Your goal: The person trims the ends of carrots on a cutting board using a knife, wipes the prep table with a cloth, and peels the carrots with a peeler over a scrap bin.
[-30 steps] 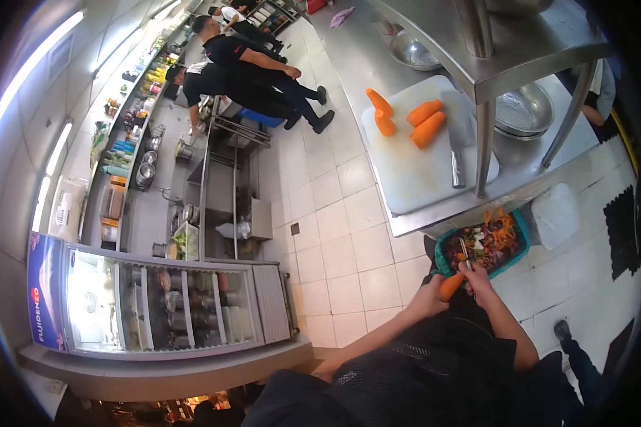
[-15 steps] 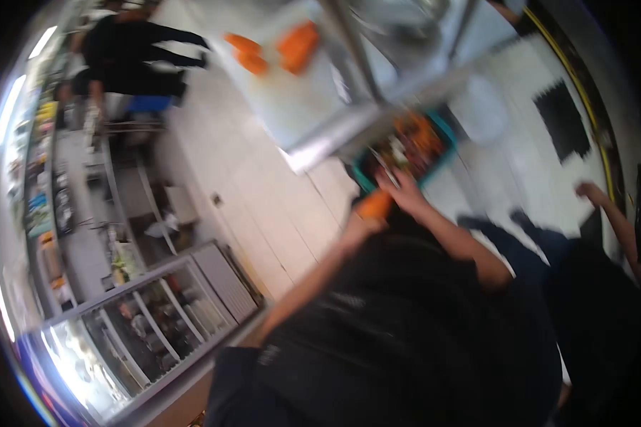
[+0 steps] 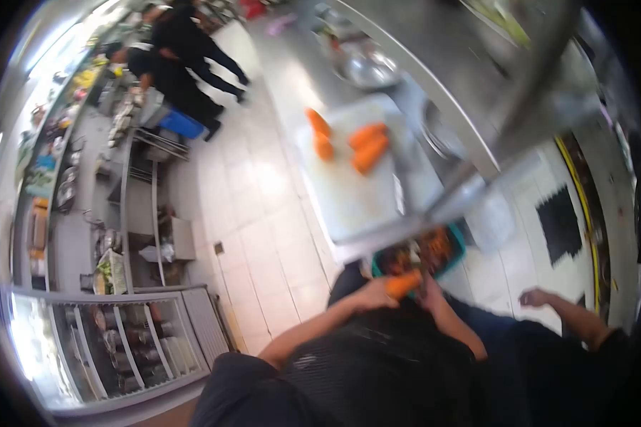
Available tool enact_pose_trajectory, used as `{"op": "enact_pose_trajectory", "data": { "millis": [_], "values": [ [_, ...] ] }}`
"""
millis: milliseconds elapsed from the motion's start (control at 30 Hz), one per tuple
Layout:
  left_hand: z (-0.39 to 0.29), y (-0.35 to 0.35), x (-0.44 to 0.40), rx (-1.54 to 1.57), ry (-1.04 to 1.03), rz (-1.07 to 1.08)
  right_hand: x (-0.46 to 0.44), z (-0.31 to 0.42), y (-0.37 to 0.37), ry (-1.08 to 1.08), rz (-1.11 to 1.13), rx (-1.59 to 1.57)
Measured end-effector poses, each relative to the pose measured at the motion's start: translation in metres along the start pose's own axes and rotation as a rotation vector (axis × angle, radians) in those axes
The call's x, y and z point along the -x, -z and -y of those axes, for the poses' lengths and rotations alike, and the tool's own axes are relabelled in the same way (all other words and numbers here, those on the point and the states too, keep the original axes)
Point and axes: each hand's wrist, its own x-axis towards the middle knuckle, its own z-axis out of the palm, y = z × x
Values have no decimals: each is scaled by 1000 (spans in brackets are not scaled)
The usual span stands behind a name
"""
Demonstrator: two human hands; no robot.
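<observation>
My left hand (image 3: pixel 376 295) is closed around an orange carrot (image 3: pixel 404 284), held in front of my body. My right hand (image 3: pixel 429 292) is closed close beside the carrot's far end, around a slim tool that is blurred and mostly hidden. Just beyond both hands, a green bin (image 3: pixel 461 245) on the floor side holds dark and orange scraps. Several carrots (image 3: pixel 369 148) lie on a white cutting board (image 3: pixel 352 206), together with a knife (image 3: pixel 399 193) near its right side.
The steel counter (image 3: pixel 285 78) carries a metal bowl (image 3: pixel 370 67); a counter leg rises by the board. At right, another person's hand (image 3: pixel 538 297) is close by. Two people in dark clothes stand at far left near a blue box (image 3: pixel 182 124). A glass-topped cooler (image 3: pixel 114 349) is at lower left.
The view has tilted up and turned, showing more counter. The carrot and both hands sit lower in the picture, nearer my body. My right hand has drawn back from over the green bin.
</observation>
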Motion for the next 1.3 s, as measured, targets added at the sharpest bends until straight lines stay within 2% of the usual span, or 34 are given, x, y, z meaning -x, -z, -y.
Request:
{"op": "enact_pose_trajectory", "data": {
  "millis": [33, 67, 100, 133, 167, 200, 233, 267, 300, 333, 400, 467, 567, 600, 633, 667, 700, 733, 767, 833, 900, 933, 1067, 1300],
  "values": [
    [-31, 15, 5, 51, -35, 46, 2, 28, 66, 74, 28, 262],
    [-26, 25, -10, 3, -134, 114, 17, 71, 162, 210, 95, 777],
    [-21, 39, -20, -42, -224, 199, 47, 127, 258, 289, 248, 1379],
    [-44, 61, -18, 9, -205, 292, 61, 158, 324, 309, 466, 1729],
    [-71, 81, -14, 59, -194, 385, 61, 158, 318, 199, 363, 1592],
    [-65, 99, -25, 79, -231, 432, 31, 147, 345, 250, 436, 1676],
    [-54, 109, -35, 97, -274, 480, 21, 147, 341, 431, 679, 1683],
    [-54, 124, -39, 104, -278, 493, 13, 143, 342, 263, 556, 1717],
    [-55, 139, -43, 115, -271, 510, 47, 162, 287, 186, 451, 1644],
    [-60, 149, -45, 99, -295, 509, 42, 163, 280, 218, 427, 1706],
    [-65, 164, -40, 428, -174, 597, 38, 155, 258, 246, 395, 1758],
    [-61, 171, -47, 438, -162, 617, 49, 149, 228, 139, 168, 1781],
    [-56, 177, -48, 492, -147, 688, 17, 100, 267, 184, 179, 1510],
    [-59, 179, -51, 525, -149, 727, 23, 85, 267, 344, 357, 1300],
    [-59, 177, -51, 513, -170, 754, 26, 74, 265, 400, 445, 1317],
    [-57, 174, -48, 597, -223, 815, 24, 50, 263, 658, 570, 1262],
    [-60, 180, -47, 680, -280, 862, 13, 51, 231, 473, 368, 1258],
    [-67, 193, -45, 670, -303, 851, 17, 64, 163, 304, 107, 1228],
    [-73, 204, -38, 622, -306, 830, 8, 71, 116, 216, -65, 1176],
    [-84, 213, -29, 539, -309, 808, -2, 95, 26, 187, -216, 1108],
    [-90, 210, -27, 473, -311, 814, -8, 107, -32, 205, -294, 1057],
    [-68, 202, -39, 713, -427, 1000, -11, 112, -53, 215, -319, 1039],
    [-75, 214, -35, 613, -384, 869, -28, 127, -105, 248, -367, 1007],
    [-72, 216, -29, 611, -351, 808, -40, 138, -127, 264, -401, 988]
  ]
}}
